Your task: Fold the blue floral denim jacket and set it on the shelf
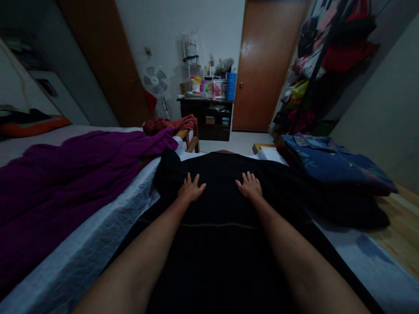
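A black garment (219, 205), perhaps a jacket or coat, lies spread across the bed in front of me, with a thin brown line running across it. Flat on its upper left part rests my left hand (191, 188), fingers spread. My right hand (249, 186) lies on the upper right part, palm down, with its fingers stretched out. Neither hand grips anything. One dark sleeve reaches out to the right, partly under the folded clothes; at the left, black cloth is bunched beside my left hand.
Purple cloth (85, 161) lies heaped at the left. A folded blue denim garment (334, 161) tops a pile at the right. Pale bedding (108, 231) shows around the black garment. Beyond stand a fan (156, 80), a dark cabinet (204, 117) and a wooden door (262, 74).
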The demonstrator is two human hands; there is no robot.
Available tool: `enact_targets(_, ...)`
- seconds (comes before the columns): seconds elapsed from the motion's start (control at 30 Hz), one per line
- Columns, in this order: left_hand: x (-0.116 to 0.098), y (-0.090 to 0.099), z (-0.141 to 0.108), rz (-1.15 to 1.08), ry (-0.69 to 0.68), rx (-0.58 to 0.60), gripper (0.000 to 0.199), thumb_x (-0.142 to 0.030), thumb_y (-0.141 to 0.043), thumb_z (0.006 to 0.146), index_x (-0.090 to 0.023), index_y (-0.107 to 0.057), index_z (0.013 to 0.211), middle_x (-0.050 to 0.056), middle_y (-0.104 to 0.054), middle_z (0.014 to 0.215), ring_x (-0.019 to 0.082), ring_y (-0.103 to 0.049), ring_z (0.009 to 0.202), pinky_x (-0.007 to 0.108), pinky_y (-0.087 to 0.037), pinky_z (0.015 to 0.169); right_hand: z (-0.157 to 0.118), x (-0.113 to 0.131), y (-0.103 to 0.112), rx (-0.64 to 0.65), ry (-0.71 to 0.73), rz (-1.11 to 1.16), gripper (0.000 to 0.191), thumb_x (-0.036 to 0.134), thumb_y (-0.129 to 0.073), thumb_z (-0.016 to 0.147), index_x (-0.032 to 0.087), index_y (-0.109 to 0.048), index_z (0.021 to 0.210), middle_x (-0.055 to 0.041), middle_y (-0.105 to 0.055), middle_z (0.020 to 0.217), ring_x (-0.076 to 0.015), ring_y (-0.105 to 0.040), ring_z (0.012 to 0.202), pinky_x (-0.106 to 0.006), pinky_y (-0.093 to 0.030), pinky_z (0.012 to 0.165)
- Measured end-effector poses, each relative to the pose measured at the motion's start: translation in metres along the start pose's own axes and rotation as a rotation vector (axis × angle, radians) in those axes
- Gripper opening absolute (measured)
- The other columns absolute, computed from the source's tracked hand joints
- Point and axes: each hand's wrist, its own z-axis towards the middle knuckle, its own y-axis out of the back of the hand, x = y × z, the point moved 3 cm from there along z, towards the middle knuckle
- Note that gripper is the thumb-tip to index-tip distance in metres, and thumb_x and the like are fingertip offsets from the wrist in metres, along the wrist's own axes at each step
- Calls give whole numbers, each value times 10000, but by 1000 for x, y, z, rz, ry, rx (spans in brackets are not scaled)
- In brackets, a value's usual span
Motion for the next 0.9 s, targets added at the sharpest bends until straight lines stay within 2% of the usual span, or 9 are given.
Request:
enact_targets(0.07, -2, 2, -4, 17, -15, -39, 651, -556, -331, 933, -235, -325, 1500, 167, -210, 1594, 356, -243, 1444, 506, -341, 1091, -5, -13, 6, 24, -29, -9, 716, 573, -241, 963, 144, -237, 1536, -93, -140, 1618, -247, -91, 1482, -389, -113, 1170)
enact_targets(0.13, -8, 5, -11, 54, -42, -83, 584, -449, -332, 956, -185, -373, 1475, 178, -273, 1570, 324, -255, 1445, 471, -318, 1114, -13, -15, 11, 64, -68, 3, 706, 547, -257, 968, 129, -232, 1536, -104, -133, 1618, -260, -96, 1481, -397, -129, 1168)
enact_targets(0.23, -28, 4, -30, 61, -93, -36, 560, -396, -332, 958, -168, -384, 1468, 152, -314, 1559, 323, -242, 1447, 478, -250, 1147, -34, 2, 14, 97, -58, 36, 662, 479, -306, 970, 115, -269, 1521, -121, -151, 1612, -292, -114, 1476, -448, -148, 1161)
enact_targets(0.33, -49, -5, -59, -18, -164, 101, 587, -471, -317, 950, -281, -308, 1506, 59, -249, 1599, 388, -178, 1453, 567, -217, 1136, -63, 34, 8, 40, 163, 77, 604, 376, -327, 967, 143, -269, 1522, -82, -142, 1618, -253, -120, 1478, -435, -153, 1163)
enact_targets(0.4, -56, -11, -79, -28, -204, 123, 595, -496, -335, 936, -344, -284, 1509, 14, -198, 1616, 420, -121, 1456, 617, -179, 1129, -80, 48, -1, 43, 303, 92, 576, 365, -298, 976, 168, -286, 1517, -53, -173, 1613, -212, -151, 1473, -401, -154, 1167)
enact_targets(0.43, -56, -13, -87, -18, -216, 103, 599, -515, -342, 929, -362, -287, 1505, 2, -188, 1618, 430, -97, 1457, 633, -156, 1127, -86, 50, -4, 40, 330, 89, 576, 388, -283, 981, 173, -292, 1516, -47, -194, 1608, -206, -158, 1471, -399, -147, 1169)
enact_targets(0.57, -42, -16, -107, 30, -196, -21, 659, -640, -322, 897, -362, -321, 1495, 23, -221, 1609, 444, -86, 1454, 640, -113, 1132, -93, 36, -7, 19, 223, 33, 664, 535, -258, 970, 166, -282, 1522, -54, -213, 1602, -230, -135, 1475, -421, -113, 1173)
enact_targets(0.73, -23, -14, -114, 57, -108, -70, 732, -713, -300, 867, -333, -343, 1492, 46, -249, 1599, 441, -127, 1450, 603, -152, 1137, -89, 9, 0, 36, 76, -17, 685, 577, -253, 960, 207, -241, 1537, -44, -159, 1617, -241, -102, 1481, -426, -97, 1172)
enact_targets(0.9, -19, -13, -119, 67, -71, -109, 741, -709, -306, 867, -308, -359, 1488, 62, -270, 1591, 438, -140, 1447, 587, -158, 1137, -95, 0, 2, 126, 18, -34, 711, 598, -218, 957, 205, -188, 1548, -60, -95, 1627, -248, -68, 1485, -456, -88, 1172)
